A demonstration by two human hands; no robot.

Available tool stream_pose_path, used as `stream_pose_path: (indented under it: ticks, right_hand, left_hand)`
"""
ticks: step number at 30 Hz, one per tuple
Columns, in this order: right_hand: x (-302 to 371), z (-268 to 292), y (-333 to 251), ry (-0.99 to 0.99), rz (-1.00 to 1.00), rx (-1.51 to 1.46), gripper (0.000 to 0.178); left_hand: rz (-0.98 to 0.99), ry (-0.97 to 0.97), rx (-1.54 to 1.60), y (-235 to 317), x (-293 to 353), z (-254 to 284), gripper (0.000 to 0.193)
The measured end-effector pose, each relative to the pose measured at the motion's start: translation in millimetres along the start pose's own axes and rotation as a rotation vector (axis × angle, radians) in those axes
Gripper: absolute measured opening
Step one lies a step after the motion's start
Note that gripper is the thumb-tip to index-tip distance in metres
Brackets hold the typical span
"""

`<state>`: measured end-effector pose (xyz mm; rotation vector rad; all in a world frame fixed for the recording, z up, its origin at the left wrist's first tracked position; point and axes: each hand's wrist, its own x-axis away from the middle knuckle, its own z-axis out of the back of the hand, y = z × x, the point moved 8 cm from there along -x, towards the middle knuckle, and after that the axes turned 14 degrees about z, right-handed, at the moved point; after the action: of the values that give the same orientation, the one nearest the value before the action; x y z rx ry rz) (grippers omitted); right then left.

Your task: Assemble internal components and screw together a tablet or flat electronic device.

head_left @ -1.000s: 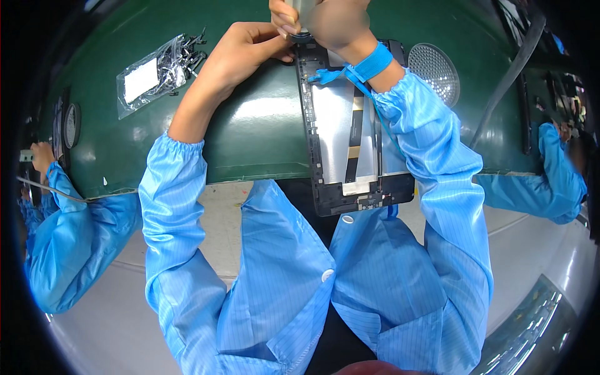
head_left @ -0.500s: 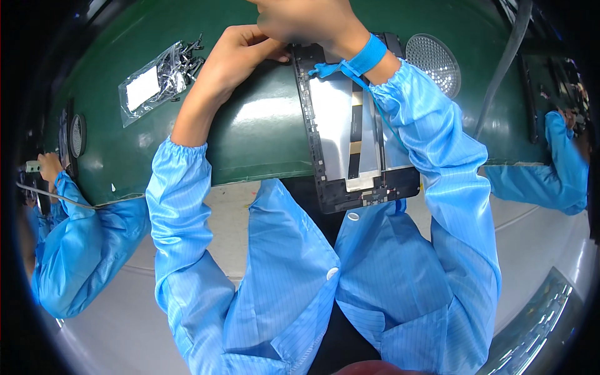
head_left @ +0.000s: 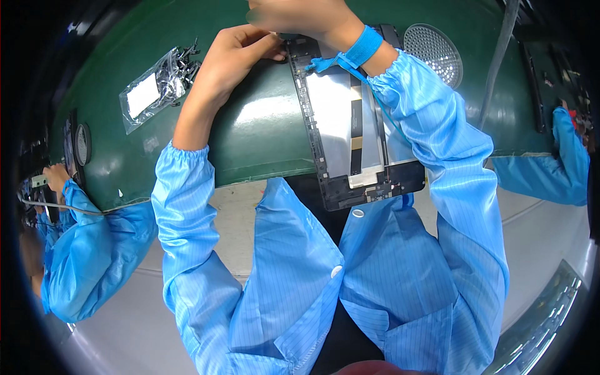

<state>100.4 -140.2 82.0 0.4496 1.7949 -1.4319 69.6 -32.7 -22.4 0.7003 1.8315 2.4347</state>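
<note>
Green workbench (head_left: pixel 262 144): opened tablet (head_left: pixel 334 125) lies on it, near end overhanging the front edge. Left hand (head_left: pixel 234 56) curled at its far left corner; contact unclear. Right hand (head_left: pixel 306 15) above its far end, grip cannot be told; grey cylinder held a second ago now out of view. Clear bag (head_left: pixel 169 87), left, white label (head_left: pixel 143 95) unreadable.

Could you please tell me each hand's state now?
Left hand: at the black device; open or closed unclear.
Right hand: partly cut off; cannot be told.
</note>
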Motion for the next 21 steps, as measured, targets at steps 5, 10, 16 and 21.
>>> stream_pose_path:
  ticks: [5, 10, 16, 21]
  right_hand:
    - [0, 2, -3, 0.128, 0.068, -0.067, 0.022]
    - [1, -2, 1, -0.004, -0.083, -0.008, 0.022]
    - [2, 1, 2, 0.005, -0.144, -0.096, 0.022]
    - [1, 3, 4, 0.084, -0.008, -0.087, 0.026]
  left_hand:
    - [-0.007, 0.015, 0.017, 3, 1, 0, 0.028]
    - [-0.024, 0.110, 0.063, 9, 10, 6, 0.023]
    - [-0.228, 0.437, -0.253, 18, 54, -3, 0.027]
    - [-0.370, 0.551, -0.554, 40, 62, -22, 0.031]
